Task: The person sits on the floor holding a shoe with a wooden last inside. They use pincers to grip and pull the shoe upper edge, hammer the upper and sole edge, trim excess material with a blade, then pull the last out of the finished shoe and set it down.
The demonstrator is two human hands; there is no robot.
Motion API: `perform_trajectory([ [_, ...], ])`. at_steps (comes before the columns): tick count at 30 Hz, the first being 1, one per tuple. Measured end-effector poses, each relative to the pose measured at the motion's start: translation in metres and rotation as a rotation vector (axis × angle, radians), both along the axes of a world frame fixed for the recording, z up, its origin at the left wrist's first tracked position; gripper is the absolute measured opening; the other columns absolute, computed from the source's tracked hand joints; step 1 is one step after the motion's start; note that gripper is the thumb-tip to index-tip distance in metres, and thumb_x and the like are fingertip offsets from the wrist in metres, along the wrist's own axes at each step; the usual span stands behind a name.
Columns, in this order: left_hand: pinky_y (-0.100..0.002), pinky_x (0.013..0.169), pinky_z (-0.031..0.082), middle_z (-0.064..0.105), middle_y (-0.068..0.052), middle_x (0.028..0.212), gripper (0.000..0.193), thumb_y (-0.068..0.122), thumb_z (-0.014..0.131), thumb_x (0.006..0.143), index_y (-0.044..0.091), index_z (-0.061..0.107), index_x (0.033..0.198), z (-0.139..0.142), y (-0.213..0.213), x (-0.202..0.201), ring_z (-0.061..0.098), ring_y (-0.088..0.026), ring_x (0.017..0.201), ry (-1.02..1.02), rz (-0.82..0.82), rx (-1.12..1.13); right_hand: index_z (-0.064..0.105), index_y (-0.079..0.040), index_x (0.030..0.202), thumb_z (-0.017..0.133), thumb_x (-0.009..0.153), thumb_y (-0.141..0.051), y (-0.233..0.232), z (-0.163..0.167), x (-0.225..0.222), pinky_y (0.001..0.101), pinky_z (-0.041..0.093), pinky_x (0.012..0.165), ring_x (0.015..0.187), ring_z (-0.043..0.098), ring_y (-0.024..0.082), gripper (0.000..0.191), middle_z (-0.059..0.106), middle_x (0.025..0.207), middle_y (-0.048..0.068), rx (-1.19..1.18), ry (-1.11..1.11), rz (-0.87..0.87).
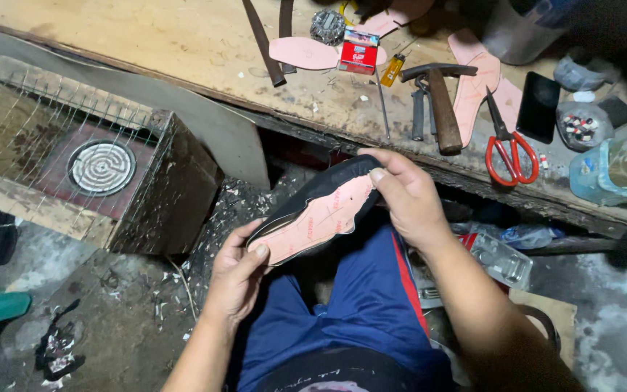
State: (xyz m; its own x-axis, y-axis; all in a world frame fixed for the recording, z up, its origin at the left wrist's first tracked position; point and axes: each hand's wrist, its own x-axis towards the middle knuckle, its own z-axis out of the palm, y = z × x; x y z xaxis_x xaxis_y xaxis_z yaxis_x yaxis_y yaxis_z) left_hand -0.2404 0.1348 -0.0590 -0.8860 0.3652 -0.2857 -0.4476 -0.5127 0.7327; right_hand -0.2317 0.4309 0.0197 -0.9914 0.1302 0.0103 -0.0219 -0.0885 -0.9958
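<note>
Pink insole [321, 218] on black upper [328, 183], red-handled scissors [509, 149]

Shoe sole [318, 212] lying between both grips: left hand [237, 272] gripping its near end, right hand [408, 196] its far end. Bench [183, 43] running beyond the grip; hammer [440, 98] and scissors [508, 149] lying on it, just beyond right grip. Wire-covered box [88, 167] sitting well left.

Worn wooden workbench [183, 43] — hammer [440, 98], red-handled scissors [508, 145], pink insoles [302, 52], black phone [538, 105], lighter [392, 70]
</note>
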Motion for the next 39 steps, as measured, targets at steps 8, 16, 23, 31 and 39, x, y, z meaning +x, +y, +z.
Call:
perform_trajectory([
  [8,-0.040,0.093,0.055,0.068,-0.013,0.123,0.046,0.011,0.063,0.094,0.003,0.055,0.139,0.012,-0.012,0.029,0.067,-0.023,0.108,-0.026,0.036,-0.117,0.043,0.008,0.151,0.047,0.095,-0.010,0.006,-0.002,0.051,0.0428,0.051,0.106,0.125,0.062,0.026,0.059,0.062,0.138,0.017,-0.430,-0.065,0.089],
  [16,-0.045,0.095,0.056,0.065,-0.016,0.135,0.051,0.019,0.058,0.093,0.002,0.052,0.141,0.007,0.003,0.050,0.066,-0.028,0.119,-0.179,-0.069,0.120,0.033,0.011,0.156,0.045,0.092,-0.011,-0.007,0.023,0.091,0.0430,0.042,0.114,0.139,0.055,0.030,0.069,0.054,0.151,0.022,-0.344,-0.006,0.216],
  [23,-0.040,0.103,0.051,0.062,-0.012,0.133,0.052,0.013,0.065,0.092,0.002,0.049,0.140,0.026,-0.015,0.029,0.062,-0.024,0.119,0.146,0.169,0.014,0.050,0.006,0.141,0.064,0.093,0.002,-0.015,-0.017,0.117,0.0375,0.050,0.105,0.121,0.062,0.024,0.051,0.063,0.132,0.019,-0.198,-0.080,0.125],
  [31,-0.028,0.100,0.049,0.062,-0.005,0.121,0.066,0.009,0.079,0.083,0.002,0.054,0.143,0.046,-0.006,0.000,0.059,-0.013,0.111,0.559,-0.165,-0.435,0.054,0.004,0.132,0.079,0.086,-0.002,-0.058,-0.085,0.149,0.0318,0.055,0.090,0.098,0.061,0.016,0.053,0.061,0.106,0.010,-0.005,-0.415,0.444],
  [39,-0.028,0.091,0.053,0.064,-0.007,0.120,0.075,0.011,0.081,0.082,0.005,0.049,0.149,0.049,0.027,0.020,0.061,-0.011,0.104,0.513,-0.450,-0.399,0.054,0.003,0.136,0.075,0.087,-0.008,-0.049,-0.071,0.119,0.0290,0.057,0.089,0.100,0.067,0.014,0.054,0.069,0.116,0.012,0.012,-0.225,0.174],
])
